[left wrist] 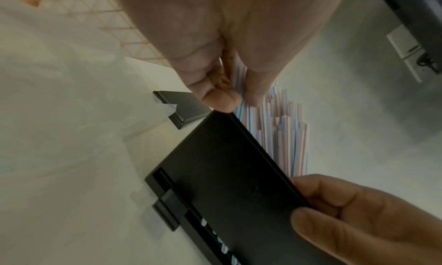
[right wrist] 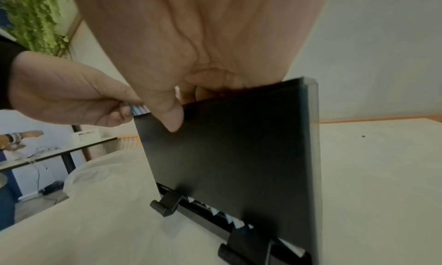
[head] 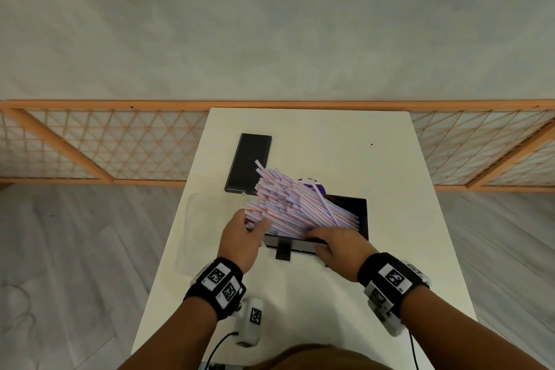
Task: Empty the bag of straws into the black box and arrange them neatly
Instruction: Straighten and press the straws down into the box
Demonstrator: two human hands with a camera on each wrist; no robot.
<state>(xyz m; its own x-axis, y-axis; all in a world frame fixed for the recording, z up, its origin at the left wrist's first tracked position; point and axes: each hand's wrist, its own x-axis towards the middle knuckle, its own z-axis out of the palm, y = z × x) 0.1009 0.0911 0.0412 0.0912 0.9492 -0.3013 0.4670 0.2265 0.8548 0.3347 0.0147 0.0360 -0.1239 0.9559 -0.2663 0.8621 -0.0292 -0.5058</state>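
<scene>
The black box [head: 359, 210] stands mid-table, heaped with red-and-blue striped straws [head: 288, 204] that fan out over its left rim toward the far left. My left hand [head: 255, 223] pinches a bunch of straw ends at the box's left corner; the left wrist view shows the fingertips [left wrist: 222, 99] closed on straws [left wrist: 282, 136]. My right hand [head: 315, 234] grips the box's near wall [right wrist: 227, 146], thumb [right wrist: 172, 121] outside, fingers curled over the rim. The clear, empty-looking bag [head: 192, 219] lies to the left of the box.
The box's black lid [head: 249, 162] lies flat at the back left. A purple round object [head: 310, 183] sits just behind the box, mostly hidden. A white table [head: 390, 159] carries everything, and a wooden lattice rail [head: 105, 144] runs behind it.
</scene>
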